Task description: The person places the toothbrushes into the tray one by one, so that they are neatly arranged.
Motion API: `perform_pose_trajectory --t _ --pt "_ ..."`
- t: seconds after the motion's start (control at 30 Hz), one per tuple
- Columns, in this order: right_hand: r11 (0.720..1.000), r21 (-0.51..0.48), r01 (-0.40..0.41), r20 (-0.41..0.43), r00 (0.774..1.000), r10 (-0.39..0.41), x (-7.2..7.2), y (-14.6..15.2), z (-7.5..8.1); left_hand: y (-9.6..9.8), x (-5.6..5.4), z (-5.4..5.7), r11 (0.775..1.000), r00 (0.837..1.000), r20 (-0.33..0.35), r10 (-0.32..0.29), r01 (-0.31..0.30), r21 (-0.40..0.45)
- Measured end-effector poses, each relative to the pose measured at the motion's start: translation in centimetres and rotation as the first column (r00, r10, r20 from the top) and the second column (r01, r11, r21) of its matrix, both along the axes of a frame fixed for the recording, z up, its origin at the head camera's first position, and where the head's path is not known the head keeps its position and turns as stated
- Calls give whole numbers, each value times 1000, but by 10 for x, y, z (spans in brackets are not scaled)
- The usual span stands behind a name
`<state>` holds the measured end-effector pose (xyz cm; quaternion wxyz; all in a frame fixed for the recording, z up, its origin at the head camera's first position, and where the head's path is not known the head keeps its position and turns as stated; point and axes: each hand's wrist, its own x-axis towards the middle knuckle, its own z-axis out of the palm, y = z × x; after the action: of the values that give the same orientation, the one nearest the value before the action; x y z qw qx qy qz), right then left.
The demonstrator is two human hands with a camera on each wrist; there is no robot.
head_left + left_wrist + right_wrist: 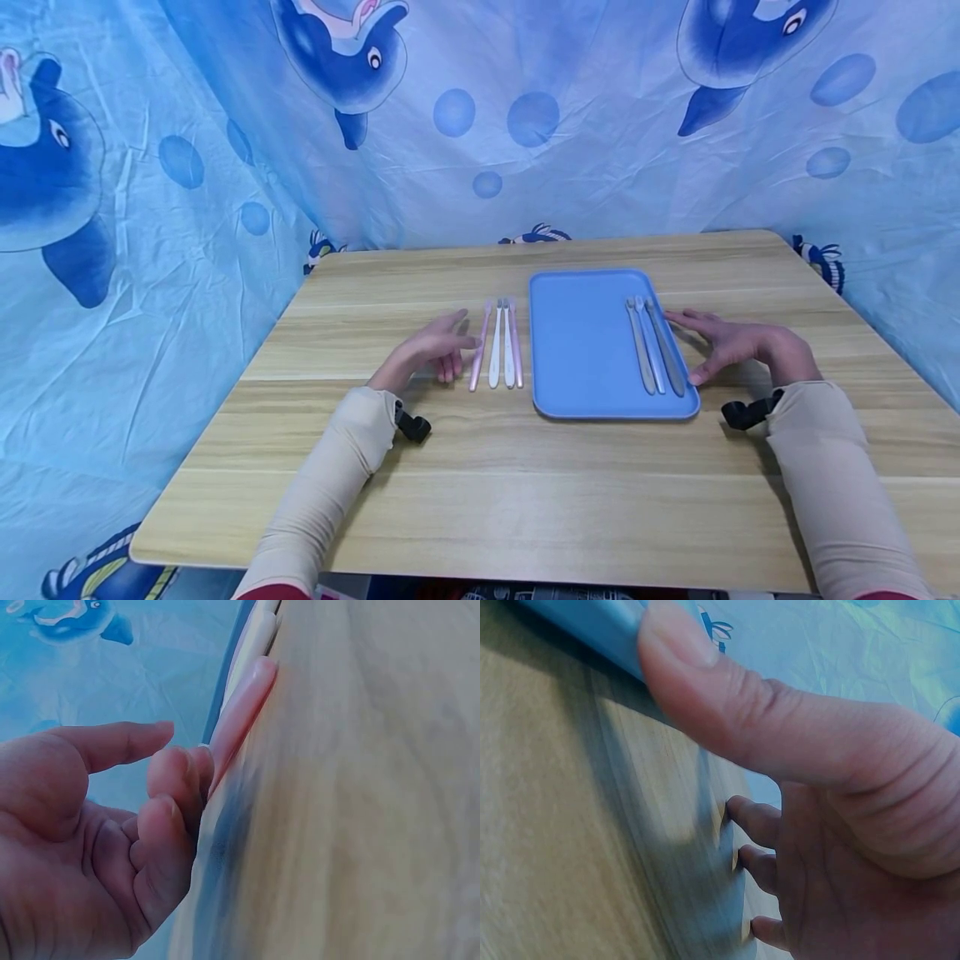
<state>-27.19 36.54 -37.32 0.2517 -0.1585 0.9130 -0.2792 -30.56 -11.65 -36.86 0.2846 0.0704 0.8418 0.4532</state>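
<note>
Four slim, long-handled pieces with small heads, toothbrush-like in shape, lie side by side on the table: a left pink one (477, 354), two white ones (502, 354) and a right pink one (516, 354). My left hand (437, 343) is beside the left pink one, some fingers bent and one fingertip over or against its handle; contact is hard to tell. A blue tray (581, 350) holds two grey pieces (641, 354) and a pale blue one (653, 350) of the same kind. With fingers spread, my right hand (738, 343) touches the tray's right edge with its thumb (705, 682).
The wooden table (465, 500) has rounded corners, and its front edge lies near me. Behind and to the sides hangs a blue cloth (450, 183) printed with dolphins and bubbles. Black wrist mounts (412, 425) stick out from both sleeves.
</note>
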Motion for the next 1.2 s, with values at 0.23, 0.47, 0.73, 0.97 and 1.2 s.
perform_pose_trajectory --t 0.23,0.47,0.73,0.97,1.2 --pt "1000 2 2 13 1000 -2 -2 0 1 -3 -2 -2 998 998 31 -57 57 -2" --pt "1000 3 3 14 1000 -3 -3 0 0 -4 -3 -5 997 994 82 -74 74 -1" --pt "1000 9 14 14 1000 -15 -1 0 1 -3 -3 -10 998 993 98 -65 65 0" --pt "1000 2 16 14 1000 -16 1 -1 1 -2 0 -9 998 994 91 -55 58 -30" --pt "1000 0 12 17 1000 -12 1 -2 3 -1 0 -8 997 996 76 -52 56 -49"
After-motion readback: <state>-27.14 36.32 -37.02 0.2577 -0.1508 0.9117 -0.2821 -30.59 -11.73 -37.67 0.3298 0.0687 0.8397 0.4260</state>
